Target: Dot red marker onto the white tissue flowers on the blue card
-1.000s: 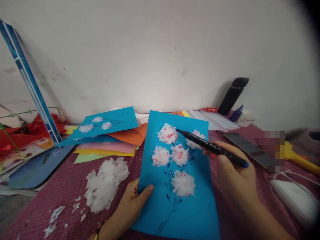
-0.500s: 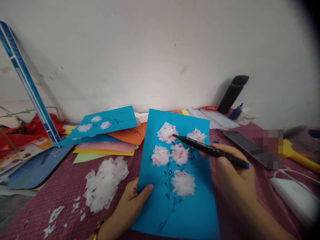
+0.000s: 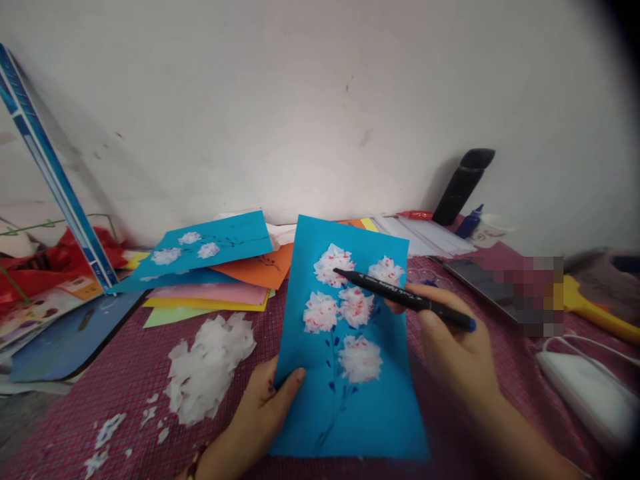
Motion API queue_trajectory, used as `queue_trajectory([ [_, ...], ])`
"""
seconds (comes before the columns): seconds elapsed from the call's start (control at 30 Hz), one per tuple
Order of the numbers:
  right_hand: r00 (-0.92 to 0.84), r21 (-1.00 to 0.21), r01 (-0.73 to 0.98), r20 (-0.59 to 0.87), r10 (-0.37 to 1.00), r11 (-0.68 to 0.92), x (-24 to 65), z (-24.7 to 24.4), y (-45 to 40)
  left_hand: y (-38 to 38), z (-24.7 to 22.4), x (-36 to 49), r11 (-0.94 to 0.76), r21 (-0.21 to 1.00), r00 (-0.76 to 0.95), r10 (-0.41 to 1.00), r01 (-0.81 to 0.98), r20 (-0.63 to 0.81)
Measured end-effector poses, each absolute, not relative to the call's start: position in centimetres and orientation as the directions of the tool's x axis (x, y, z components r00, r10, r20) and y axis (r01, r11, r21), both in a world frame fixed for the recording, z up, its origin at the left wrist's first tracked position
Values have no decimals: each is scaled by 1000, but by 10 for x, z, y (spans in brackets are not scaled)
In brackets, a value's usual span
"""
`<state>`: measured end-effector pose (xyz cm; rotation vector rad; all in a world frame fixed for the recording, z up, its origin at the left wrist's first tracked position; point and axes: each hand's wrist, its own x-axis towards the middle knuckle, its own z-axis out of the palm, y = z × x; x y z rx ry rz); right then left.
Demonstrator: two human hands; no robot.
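A blue paper card [image 3: 370,420] is tilted up toward me, gripped at its left edge by my left hand [image 3: 260,407], thumb on the front. Several white tissue-paper flowers [image 3: 360,359] with red marks are stuck on it, above painted dark stems and leaves. My right hand [image 3: 455,347] closes around a black marker [image 3: 405,297] with a blue end. Its tip rests at the upper left flower [image 3: 334,265], though I cannot tell whether it touches.
A pile of white tissue scraps [image 3: 210,370] lies left of my left hand on the maroon cloth [image 3: 125,353]. Behind are another blue flower card [image 3: 230,233] and coloured papers [image 3: 210,295]. At right are a phone [image 3: 485,287], a white device [image 3: 585,387] and a black bottle [image 3: 463,187].
The marker tip has shifted left across the upper left flower, my right hand moving with it. The card's right side has turned slightly inward and its lower edge has risen.
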<state>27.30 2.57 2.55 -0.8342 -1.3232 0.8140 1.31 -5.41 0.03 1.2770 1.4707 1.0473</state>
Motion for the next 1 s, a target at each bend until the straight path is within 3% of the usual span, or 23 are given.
queue_trajectory([
  [0.1,80,-885,-54,459,885,463,272,28,28,-55,-4,13,50,945,-93,995,323,-21],
  [0.27,246,-835,-190,469,848,517,271,29,29,-57,-10,11,34,933,-86,996,358,-3],
  [0.47,85,-877,-155,447,891,455,271,25,26,-59,-13,10,-23,894,-98,992,448,75],
  [0.63,155,-816,-268,488,859,512,269,30,26,-61,-14,9,-46,900,-41,997,432,71],
  [0.8,70,-880,-164,441,895,447,270,29,26,-60,-13,10,-36,898,-51,997,439,65],
  [1.0,216,-824,-250,465,859,509,274,37,29,-54,-4,11,43,955,-54,998,294,-28],
])
